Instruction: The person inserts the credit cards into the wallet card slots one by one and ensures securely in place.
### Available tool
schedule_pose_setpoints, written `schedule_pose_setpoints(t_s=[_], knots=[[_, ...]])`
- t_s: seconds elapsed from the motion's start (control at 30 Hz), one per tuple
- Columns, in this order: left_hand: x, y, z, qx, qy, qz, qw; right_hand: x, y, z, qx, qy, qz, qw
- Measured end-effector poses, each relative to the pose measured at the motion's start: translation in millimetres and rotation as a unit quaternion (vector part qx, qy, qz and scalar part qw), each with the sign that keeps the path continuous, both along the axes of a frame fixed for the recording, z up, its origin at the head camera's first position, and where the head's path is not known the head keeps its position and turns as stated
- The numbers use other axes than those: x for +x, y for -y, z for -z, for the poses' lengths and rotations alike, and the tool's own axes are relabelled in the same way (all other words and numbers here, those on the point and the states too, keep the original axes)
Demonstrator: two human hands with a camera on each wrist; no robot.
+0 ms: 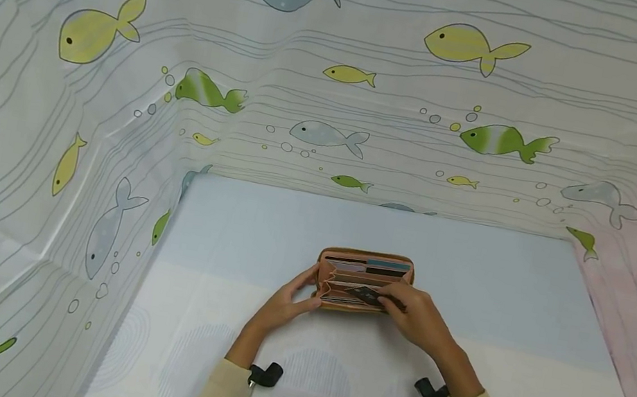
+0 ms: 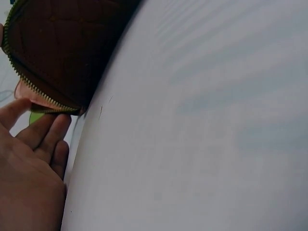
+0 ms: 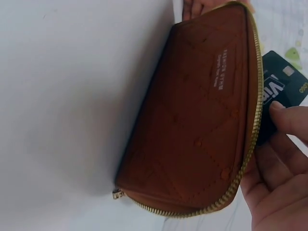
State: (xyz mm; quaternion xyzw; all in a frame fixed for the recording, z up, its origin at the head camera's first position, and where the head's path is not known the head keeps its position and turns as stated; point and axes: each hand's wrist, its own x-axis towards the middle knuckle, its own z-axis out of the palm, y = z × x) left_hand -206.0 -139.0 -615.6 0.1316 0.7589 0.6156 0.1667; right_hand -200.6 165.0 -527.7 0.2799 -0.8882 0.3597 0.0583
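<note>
A brown zip-around wallet (image 1: 369, 254) stands unzipped on the table, its pink inner compartments facing up. Cards (image 1: 388, 264) sit in slots along its far inner side. My left hand (image 1: 282, 305) grips the wallet's left end, thumb at the near corner and fingers along the side. In the right wrist view, my right hand (image 3: 284, 183) pinches a dark green bank card (image 3: 284, 84) with a chip and white lettering, thumb on its face. The card's lower part is hidden behind the wallet's quilted, gold-zipped front. A zip pull (image 3: 118, 194) hangs at one lower corner.
The wallet rests on a pale blue and white table (image 1: 264, 217) with faint round patterns. Behind and to both sides rises a fish-printed cloth (image 1: 398, 99). Each wrist wears a black camera mount (image 1: 266, 374) near a beige sleeve (image 1: 218, 396).
</note>
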Motion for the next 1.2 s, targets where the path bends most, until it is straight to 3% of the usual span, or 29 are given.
schedule_pose_setpoints(t_s=[0.57,0.83,0.9,1.03,1.2], knots=[[-0.9,0,0.6,-0.001,-0.003,0.0,1.0,6.2,-29,-3.5,0.073,-0.048,0.023,0.996],[-2.2,0,0.2,0.004,0.002,0.013,0.9999,8.3,-33,-6.6,0.134,-0.082,0.009,0.988],[-0.8,0,-8.8,0.002,0.008,0.019,0.9998,8.9,-32,-7.0,0.146,-0.093,-0.001,0.985],[-0.3,0,-9.9,0.003,0.01,0.015,0.9998,10.2,-29,-8.0,0.161,-0.117,-0.017,0.98],[-1.0,0,-0.8,0.006,-0.003,0.003,1.0,10.2,-27,-9.1,0.171,-0.129,-0.024,0.976]])
